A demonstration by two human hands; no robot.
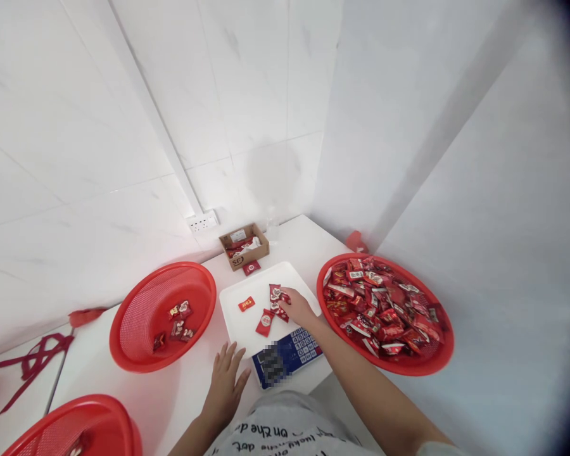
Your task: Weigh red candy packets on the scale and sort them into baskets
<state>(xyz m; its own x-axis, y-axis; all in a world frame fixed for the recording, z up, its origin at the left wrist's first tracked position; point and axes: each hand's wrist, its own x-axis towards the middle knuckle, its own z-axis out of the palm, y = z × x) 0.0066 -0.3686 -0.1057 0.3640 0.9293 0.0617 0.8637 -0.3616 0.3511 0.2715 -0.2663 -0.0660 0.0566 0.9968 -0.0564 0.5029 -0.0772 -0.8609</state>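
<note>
My right hand is over the white tray of a weighing scale, its fingers closed on small red-wrapped candies; how many it grips is partly hidden by the fingers. Nearer to me on the tray lies a red candy packet, and a smaller red and yellow one is to the left. My left hand rests open, fingers spread, beside the tray's near left corner. The scale's blue keypad panel faces me, its display blurred out.
On the right stands a red basket heaped with wrapped candies. Another red basket at left holds several packets; a third is at lower left. Behind the scale are a small cardboard box and a red packet. Dark red ribbon lies far left.
</note>
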